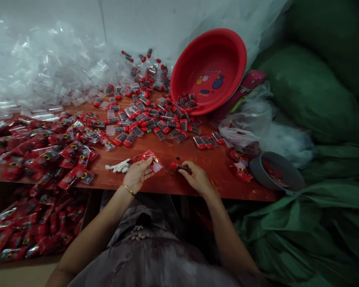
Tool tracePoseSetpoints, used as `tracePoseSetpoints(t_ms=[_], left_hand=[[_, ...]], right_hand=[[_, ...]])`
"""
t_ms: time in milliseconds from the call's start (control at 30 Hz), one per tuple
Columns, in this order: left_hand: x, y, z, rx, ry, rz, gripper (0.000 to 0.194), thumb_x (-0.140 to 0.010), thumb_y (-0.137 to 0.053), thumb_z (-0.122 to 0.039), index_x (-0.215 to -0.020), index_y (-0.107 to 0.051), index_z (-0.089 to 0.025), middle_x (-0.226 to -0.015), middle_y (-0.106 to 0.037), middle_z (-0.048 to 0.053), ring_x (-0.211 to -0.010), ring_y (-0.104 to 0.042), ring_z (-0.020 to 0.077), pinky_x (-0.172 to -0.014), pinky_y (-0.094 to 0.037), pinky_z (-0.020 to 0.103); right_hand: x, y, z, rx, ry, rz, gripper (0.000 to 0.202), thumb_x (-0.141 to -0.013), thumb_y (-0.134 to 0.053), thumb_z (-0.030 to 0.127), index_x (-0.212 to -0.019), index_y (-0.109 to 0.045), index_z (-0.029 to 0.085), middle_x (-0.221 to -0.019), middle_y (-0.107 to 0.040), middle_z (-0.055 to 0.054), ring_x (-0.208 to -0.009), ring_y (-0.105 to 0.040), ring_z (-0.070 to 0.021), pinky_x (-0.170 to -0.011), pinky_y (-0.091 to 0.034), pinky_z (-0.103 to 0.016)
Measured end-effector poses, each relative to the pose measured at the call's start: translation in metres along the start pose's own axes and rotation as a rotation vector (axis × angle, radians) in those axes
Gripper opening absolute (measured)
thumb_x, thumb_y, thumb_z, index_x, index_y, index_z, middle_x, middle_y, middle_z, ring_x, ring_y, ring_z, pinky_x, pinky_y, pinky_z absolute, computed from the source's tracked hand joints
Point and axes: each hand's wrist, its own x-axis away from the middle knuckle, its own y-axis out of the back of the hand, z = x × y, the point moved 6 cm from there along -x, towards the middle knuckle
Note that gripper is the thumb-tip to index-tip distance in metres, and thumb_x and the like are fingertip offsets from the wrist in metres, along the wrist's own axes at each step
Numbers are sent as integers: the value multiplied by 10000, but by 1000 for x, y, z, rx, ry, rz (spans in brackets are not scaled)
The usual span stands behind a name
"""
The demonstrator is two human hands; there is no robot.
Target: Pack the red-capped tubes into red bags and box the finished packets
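Pale wall (155, 24) backs the worktop (217, 161). Left hand (139, 174) grips a packet (156, 164); right hand (196, 178), a container (179, 167) roughly along the front edge, red end left.

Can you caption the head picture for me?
Left hand holds a red packet, right hand a red-capped container, red basin beyond.

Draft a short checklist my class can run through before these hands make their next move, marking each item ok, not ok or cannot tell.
1. Left hand has hold of a red packet: ok.
2. Right hand grips a small red-capped container: ok.
3. Packet and container apart, with bare tabletop between them: ok.
4. Packet's mouth open: cannot tell, too small and partly covered by fingers.
5. White pieces lying near the left hand: ok.
6. Red basin standing level: not ok, it is steeply tilted.
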Motion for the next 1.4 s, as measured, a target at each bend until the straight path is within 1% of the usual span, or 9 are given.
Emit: tracePoseSetpoints(t_ms=[100,167,267,433,600,733,867,1033,1400], left_hand=[[4,0,-3,-43,-66,-19,434,-396,-862,-424,-636,-626,-150,-611,-643,-2,-573,-592,113,-620,-462,248],[7,-1,-5,-86,-112,-29,420,-412,-849,-445,-596,-624,-142,-553,-607,-13,-532,-555,101,-587,-444,239],[10,-4,-8,-156,-186,-29,412,-440,-826,-478,-563,-635,-134,-518,-581,-20,-509,-520,90,-569,-424,236],[15,-6,-11,-235,-297,20,394,-464,-819,-467,-607,-689,-124,-594,-648,19,-558,-545,110,-581,-432,242],[17,-6,-6,-265,-230,40,441,-418,-832,-477,-644,-705,-120,-627,-669,32,-550,-554,115,-571,-454,250],[15,-3,-10,-231,-275,-38,428,-403,-830,-496,-511,-636,-130,-489,-580,-9,-472,-487,80,-519,-415,228],[12,-2,-8,-150,-214,-27,435,-386,-838,-488,-558,-652,-134,-537,-612,-2,-512,-525,96,-562,-450,243],[13,-1,-8,-236,-255,-12,428,-437,-820,-498,-615,-695,-130,-582,-642,12,-530,-529,100,-571,-444,241],[12,0,-9,-285,-327,9,424,-484,-796,-511,-639,-701,-129,-624,-656,25,-566,-543,117,-588,-442,253]], right_hand=[[25,-9,36,-242,16,36,200,-849,-515,375,-952,-590,220,-802,-660,-7,-693,-603,-148,-627,-454,-246],[35,-9,54,-293,31,9,180,-848,-523,362,-925,-585,211,-758,-648,2,-638,-589,-128,-594,-444,-226],[41,-6,66,-296,22,-59,162,-836,-539,348,-889,-581,201,-687,-621,13,-574,-560,-113,-554,-426,-214],[42,-7,65,-297,9,-105,168,-832,-543,347,-893,-586,197,-666,-601,15,-547,-531,-109,-540,-417,-217],[43,-12,58,-320,-49,-150,167,-828,-550,356,-876,-591,202,-651,-577,23,-553,-512,-106,-544,-410,-216],[45,-20,57,-468,-92,-69,179,-829,-546,377,-844,-581,202,-598,-516,40,-497,-461,-96,-480,-382,-206],[49,-25,65,-585,-108,13,186,-830,-545,385,-813,-569,201,-584,-490,43,-467,-432,-87,-444,-359,-201],[50,-25,72,-631,-116,20,201,-824,-554,400,-816,-574,200,-581,-477,44,-460,-417,-83,-436,-349,-201],[48,-32,59,-591,-175,-15,207,-823,-560,398,-805,-586,194,-587,-485,45,-458,-413,-75,-432,-336,-193]])
